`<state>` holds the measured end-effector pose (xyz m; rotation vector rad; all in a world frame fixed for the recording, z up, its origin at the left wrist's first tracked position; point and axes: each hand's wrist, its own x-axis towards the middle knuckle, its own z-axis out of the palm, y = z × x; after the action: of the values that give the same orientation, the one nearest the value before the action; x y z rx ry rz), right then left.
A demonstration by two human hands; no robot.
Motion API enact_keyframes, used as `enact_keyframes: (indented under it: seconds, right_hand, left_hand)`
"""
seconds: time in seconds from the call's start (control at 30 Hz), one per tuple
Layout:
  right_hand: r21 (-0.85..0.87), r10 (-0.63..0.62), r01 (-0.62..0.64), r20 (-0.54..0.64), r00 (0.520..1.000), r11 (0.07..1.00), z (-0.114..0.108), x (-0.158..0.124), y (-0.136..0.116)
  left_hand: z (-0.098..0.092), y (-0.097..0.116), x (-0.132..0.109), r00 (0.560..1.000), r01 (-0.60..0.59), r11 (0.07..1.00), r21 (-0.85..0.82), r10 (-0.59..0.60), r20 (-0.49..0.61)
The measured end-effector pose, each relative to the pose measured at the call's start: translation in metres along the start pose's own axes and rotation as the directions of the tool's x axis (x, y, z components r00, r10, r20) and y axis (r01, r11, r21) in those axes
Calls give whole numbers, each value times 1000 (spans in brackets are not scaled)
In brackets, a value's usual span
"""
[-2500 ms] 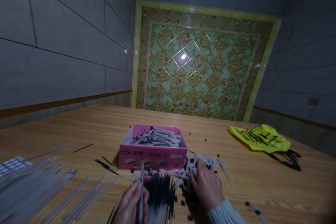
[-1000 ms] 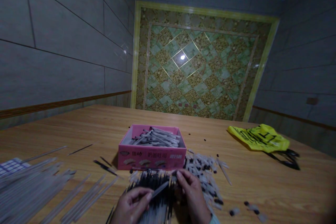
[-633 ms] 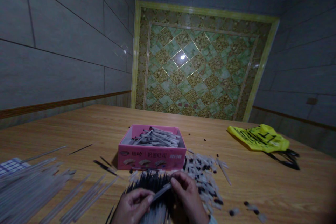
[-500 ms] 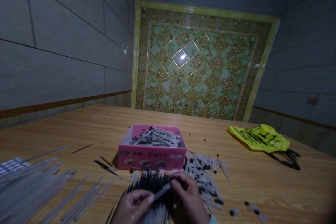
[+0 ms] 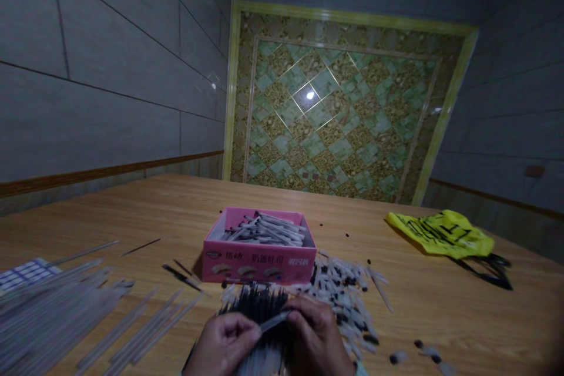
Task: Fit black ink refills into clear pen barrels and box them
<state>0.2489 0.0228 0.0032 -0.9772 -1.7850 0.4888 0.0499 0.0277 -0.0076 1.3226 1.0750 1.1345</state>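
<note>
My left hand (image 5: pixel 227 341) pinches the near end of a clear pen (image 5: pixel 274 322) between thumb and fingers. The pen's other end is in the closed fingers of my right hand (image 5: pixel 318 329), which hide its tip. Both hands are just above a dense bundle of dark-tipped, slim pen parts (image 5: pixel 255 302) lying on the table. To the right of that bundle is a heap of small clear caps with black ends (image 5: pixel 346 294). Behind the hands stands a pink box (image 5: pixel 259 264) holding many clear pens with dark ends (image 5: pixel 273 229).
Long clear tubes (image 5: pixel 53 317) lie in a pile at the left, beside a blue-and-white checked item (image 5: pixel 29 275). A few thin black sticks (image 5: pixel 180 276) lie left of the box. At the right are a yellow bag (image 5: pixel 445 235) with black straps and some loose caps (image 5: pixel 399 357).
My right hand has dipped slightly and its fingers are more curled round the pen's end. The pen lies a little flatter. The view has shifted slightly.
</note>
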Motion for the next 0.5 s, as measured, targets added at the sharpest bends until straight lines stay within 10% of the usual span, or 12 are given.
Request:
enact_keyframes:
  seconds: [0.5]
  right_hand:
    - [188, 291, -293, 40, 956, 937, 8, -2, 6]
  left_hand:
    - [1, 14, -13, 933, -333, 801, 498, 357, 49]
